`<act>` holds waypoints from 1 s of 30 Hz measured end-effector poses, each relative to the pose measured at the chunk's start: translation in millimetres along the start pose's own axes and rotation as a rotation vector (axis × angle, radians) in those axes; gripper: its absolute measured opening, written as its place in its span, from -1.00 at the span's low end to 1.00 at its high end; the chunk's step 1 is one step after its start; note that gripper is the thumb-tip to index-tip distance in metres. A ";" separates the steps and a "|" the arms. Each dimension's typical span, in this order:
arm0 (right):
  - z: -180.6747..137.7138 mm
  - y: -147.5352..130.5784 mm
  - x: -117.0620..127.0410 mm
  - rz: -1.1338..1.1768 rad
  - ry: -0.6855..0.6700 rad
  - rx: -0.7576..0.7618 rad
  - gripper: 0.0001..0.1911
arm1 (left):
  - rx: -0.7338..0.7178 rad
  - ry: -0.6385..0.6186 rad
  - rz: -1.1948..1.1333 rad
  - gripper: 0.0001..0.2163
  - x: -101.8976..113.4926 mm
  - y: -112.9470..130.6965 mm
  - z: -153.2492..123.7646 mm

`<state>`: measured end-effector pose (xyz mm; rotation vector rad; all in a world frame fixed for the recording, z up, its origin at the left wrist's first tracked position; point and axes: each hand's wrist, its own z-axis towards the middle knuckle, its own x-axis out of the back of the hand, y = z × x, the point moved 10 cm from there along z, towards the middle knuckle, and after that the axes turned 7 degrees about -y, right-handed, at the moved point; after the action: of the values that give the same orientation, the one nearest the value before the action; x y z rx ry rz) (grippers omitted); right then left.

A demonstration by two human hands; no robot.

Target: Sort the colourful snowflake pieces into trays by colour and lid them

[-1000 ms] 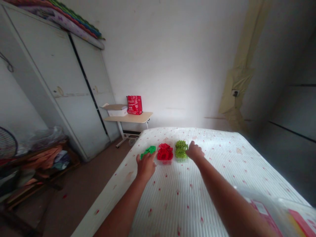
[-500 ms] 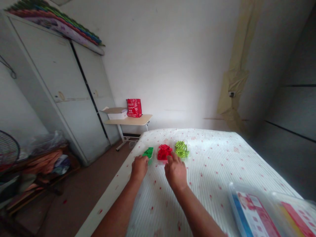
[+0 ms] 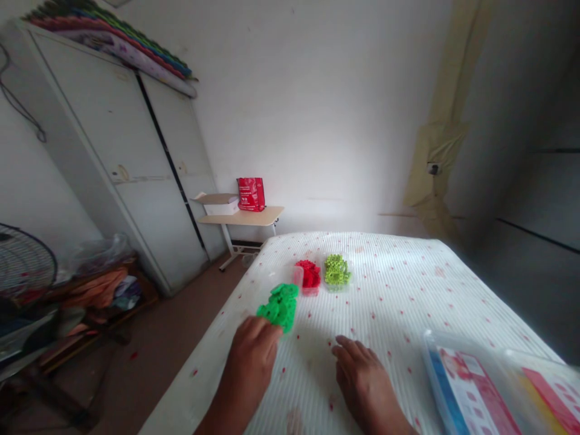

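My left hand (image 3: pixel 251 362) is closed on the near edge of a clear tray of dark green toy pieces (image 3: pixel 279 306), low over the white spotted mattress (image 3: pixel 399 302). Palm down, my right hand (image 3: pixel 368 386) lies on the mattress with its fingers stretched out and nothing in it. Farther back stand a clear tray of red pieces (image 3: pixel 309 275) and one of light green pieces (image 3: pixel 336 270), side by side.
A clear plastic box with coloured sheets (image 3: pixel 480 393) lies at the mattress's near right. Left of the bed are a grey wardrobe (image 3: pixel 113 169), a fan (image 3: pixel 22 266) and a heap of clothes (image 3: pixel 90 290). A small table (image 3: pixel 242 217) with a red bag (image 3: pixel 251 193) stands by the far wall.
My left hand has drawn the tray of dark green pieces toward me, away from the other two trays. My right hand pulled back from the trays and now rests flat on the mattress.
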<state>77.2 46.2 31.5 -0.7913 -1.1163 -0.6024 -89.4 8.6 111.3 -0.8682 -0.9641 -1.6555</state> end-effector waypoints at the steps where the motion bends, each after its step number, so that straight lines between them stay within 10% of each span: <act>1: -4.5 5.7 -5.3 0.007 -0.020 -0.011 -0.60 | -0.027 -0.003 -0.027 -0.78 -4.8 13.0 -11.3; 9: -27.0 39.0 -26.0 0.156 -0.147 -0.091 -0.48 | -0.225 0.125 0.027 -0.80 -61.1 78.9 -62.3; 14: -31.1 45.8 -24.3 0.226 -0.101 -0.086 -0.47 | -0.326 0.238 0.136 -0.65 -58.0 85.2 -80.3; 18: -29.7 45.4 -20.5 0.258 -0.075 -0.066 -0.50 | -0.193 0.117 0.204 -0.54 -43.8 41.1 -80.4; 24: -27.3 45.2 -21.0 0.236 -0.034 -0.046 -0.54 | 0.509 -0.167 0.325 -0.42 -44.2 -69.2 -86.6; 30: -27.4 42.0 -22.5 0.181 -0.050 -0.043 -0.60 | 0.617 -0.310 0.287 -0.44 -63.0 -89.4 -100.3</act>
<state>116.9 49.7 -6.4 -0.9377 -1.0661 -0.4579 -169.2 -39.8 -4.0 -0.7947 -1.3909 -0.9075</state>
